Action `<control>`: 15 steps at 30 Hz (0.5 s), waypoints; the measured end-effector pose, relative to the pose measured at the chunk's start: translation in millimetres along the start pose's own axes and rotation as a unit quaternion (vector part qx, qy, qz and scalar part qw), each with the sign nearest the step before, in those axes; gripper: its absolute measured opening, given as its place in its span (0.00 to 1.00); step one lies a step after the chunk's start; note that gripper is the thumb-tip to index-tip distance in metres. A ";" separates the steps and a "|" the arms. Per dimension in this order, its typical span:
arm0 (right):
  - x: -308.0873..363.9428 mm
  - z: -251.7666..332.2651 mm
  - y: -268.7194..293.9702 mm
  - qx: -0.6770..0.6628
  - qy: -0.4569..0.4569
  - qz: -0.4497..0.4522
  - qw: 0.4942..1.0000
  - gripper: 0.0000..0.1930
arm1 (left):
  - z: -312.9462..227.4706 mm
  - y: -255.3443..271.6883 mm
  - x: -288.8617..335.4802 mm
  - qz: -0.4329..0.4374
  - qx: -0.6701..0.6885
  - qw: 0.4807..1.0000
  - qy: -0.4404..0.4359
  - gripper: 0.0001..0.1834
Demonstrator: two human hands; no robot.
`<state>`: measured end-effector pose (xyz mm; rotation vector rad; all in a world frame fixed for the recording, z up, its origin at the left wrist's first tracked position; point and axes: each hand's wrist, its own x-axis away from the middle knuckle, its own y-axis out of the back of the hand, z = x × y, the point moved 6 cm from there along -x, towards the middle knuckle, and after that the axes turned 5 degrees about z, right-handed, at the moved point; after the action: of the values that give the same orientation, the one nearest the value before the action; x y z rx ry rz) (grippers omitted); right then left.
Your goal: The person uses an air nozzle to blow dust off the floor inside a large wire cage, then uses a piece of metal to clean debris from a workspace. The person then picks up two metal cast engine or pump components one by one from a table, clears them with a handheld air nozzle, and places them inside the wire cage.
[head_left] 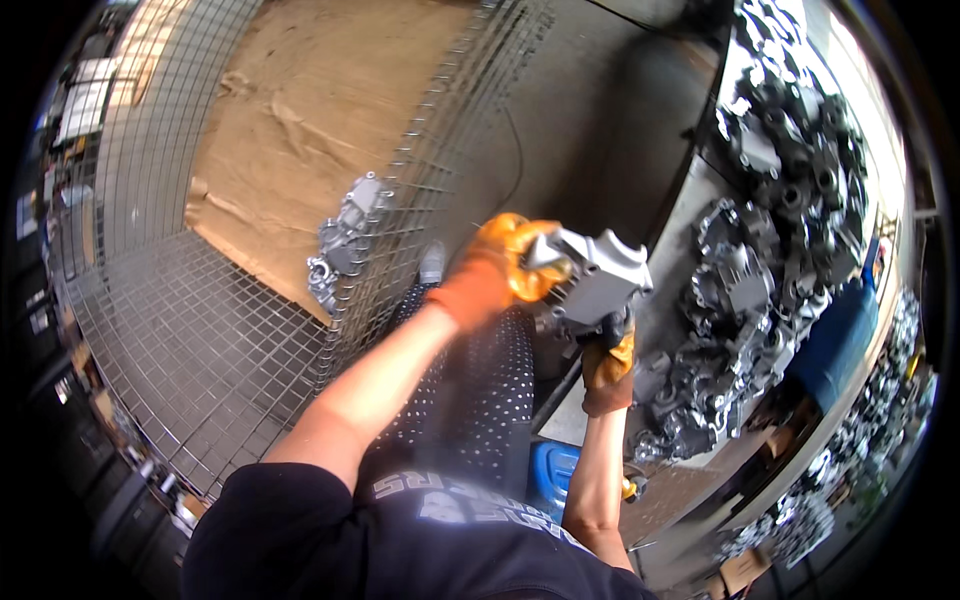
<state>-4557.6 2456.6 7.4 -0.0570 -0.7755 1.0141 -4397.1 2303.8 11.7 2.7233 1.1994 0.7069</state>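
Note:
A grey cast metal housing (605, 280) is held in the air in front of my body, beside the table edge. My left hand (512, 262), in an orange and yellow work glove, is closed on its left end; motion blurs the glove a little. From below, my right hand (610, 365), gloved alike, grips the lower right side, and the part hides some of its fingers. To the right, a large heap of similar metal castings (735, 285) covers the table (672, 245).
On my left stands a wire mesh cage (200, 350) with brown cardboard (300, 110) in it. Several castings (345, 235) lie in a row along its near right wall. A blue container (553, 470) is by the table. More metal parts (800, 530) are at the far right.

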 end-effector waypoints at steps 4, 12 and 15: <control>-35.3 47.3 -167.3 0.155 0.019 0.112 0.981 0.20 | -1.7 127.2 39.0 0.065 0.612 0.788 0.001 0.28; -93.2 43.7 -326.2 0.305 0.243 0.148 0.909 0.30 | 132.2 318.4 59.9 -0.175 0.513 0.836 -0.083 0.26; -85.0 26.5 -280.6 0.272 0.234 -0.008 0.933 0.26 | 214.0 330.3 41.0 -0.252 0.569 0.778 -0.092 0.33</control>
<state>-4390.5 2227.8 87.8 0.1802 -0.0449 1.1127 -4054.2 2128.3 -79.0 2.7043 2.7803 -0.5725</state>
